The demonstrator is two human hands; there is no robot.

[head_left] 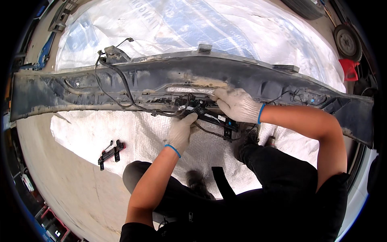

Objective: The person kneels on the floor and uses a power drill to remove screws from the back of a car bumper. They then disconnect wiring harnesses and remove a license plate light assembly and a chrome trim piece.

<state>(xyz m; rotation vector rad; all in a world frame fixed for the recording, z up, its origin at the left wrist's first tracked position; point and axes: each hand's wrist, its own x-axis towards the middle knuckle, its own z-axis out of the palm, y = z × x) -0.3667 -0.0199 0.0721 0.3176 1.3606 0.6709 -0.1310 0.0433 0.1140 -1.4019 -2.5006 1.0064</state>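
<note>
A long, dusty black car bumper [149, 72] lies across in front of me, its inner side with clips and brackets facing up. At its middle, a black plastic assembly [213, 117] with wires and connectors hangs over the near edge. My left hand [180, 132], in a white knit glove with a blue cuff, is closed at the assembly's left end, its thumb by the wires; what it grips is partly hidden. My right hand [238, 105], gloved the same way, has its fingers curled by the bumper's narrow slot [189, 90]; anything between the fingertips is hidden. A black wiring harness [123, 80] loops over the bumper's left half.
White woven sheeting [100, 127] lies under the bumper and my feet. A small black and red bracket [111, 154] rests at the left. A screwdriver-like tool [271, 139] is beside my right shoe [246, 141]. Farther off are a wheel [347, 42] and a red container [349, 69].
</note>
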